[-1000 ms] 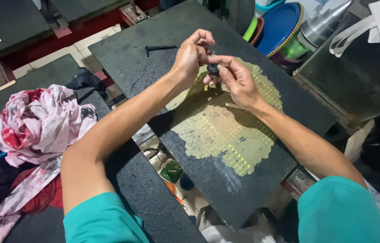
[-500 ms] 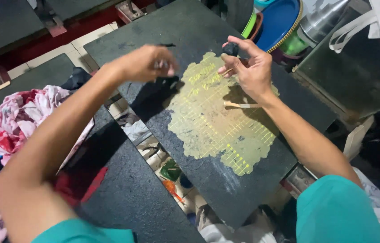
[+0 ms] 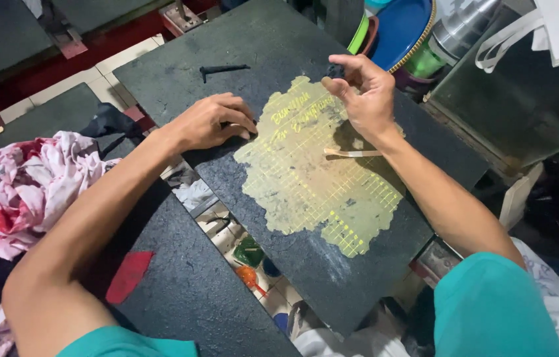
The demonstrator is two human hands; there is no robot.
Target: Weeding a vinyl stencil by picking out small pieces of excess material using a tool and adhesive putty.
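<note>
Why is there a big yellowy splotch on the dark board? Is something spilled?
It looks like a dried stain more than a fresh spill: a ragged-edged yellow patch with grid lines covers the dark board. A small stick lies on it, below the right hand.

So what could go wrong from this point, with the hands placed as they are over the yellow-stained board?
The left hand rests flat at the edge of the yellow ink patch; if that ink is wet, it could smear.

The right hand pinches a small dark piece above the patch; dropped, it might land in the ink.

The thin wooden stick lies loose on the patch beside the right wrist and could be knocked off the dark board.
</note>
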